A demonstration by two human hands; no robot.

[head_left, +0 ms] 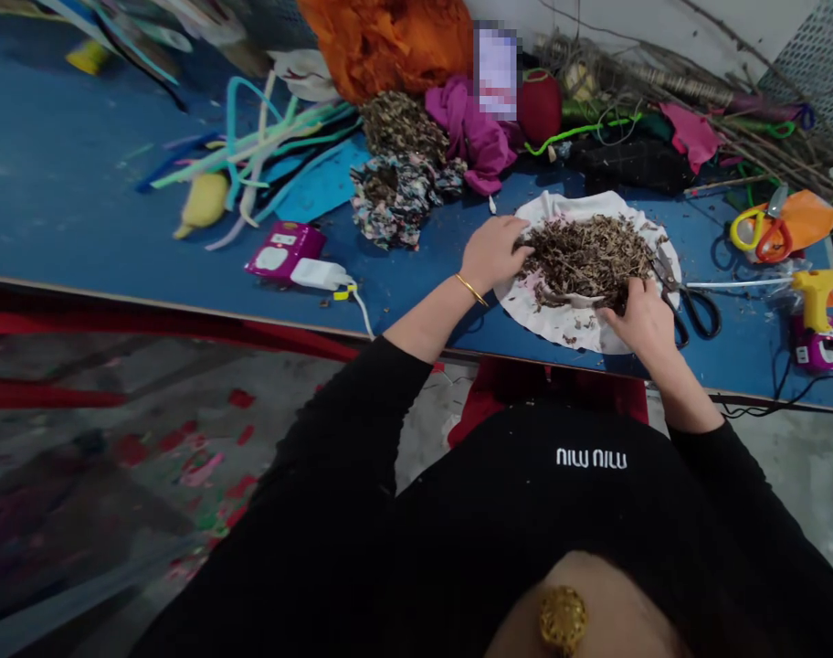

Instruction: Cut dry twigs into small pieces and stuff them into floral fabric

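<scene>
A round white cloth lies on the blue table with a heap of dry brown shreds on it. At the heap's left edge is my left hand, its fingers apart and touching the shreds and cloth. On the lower right side of the heap rests my right hand, thumb and fingers spread against the shreds. Black-handled scissors lie just right of my right hand, blades over the cloth's edge. Some fingertips of both hands are hidden in the shreds.
The blue table carries a purple box and patterned cloth to the left. Orange and magenta fabric lie behind. Far right are a yellow glue gun, more scissors and dry twigs.
</scene>
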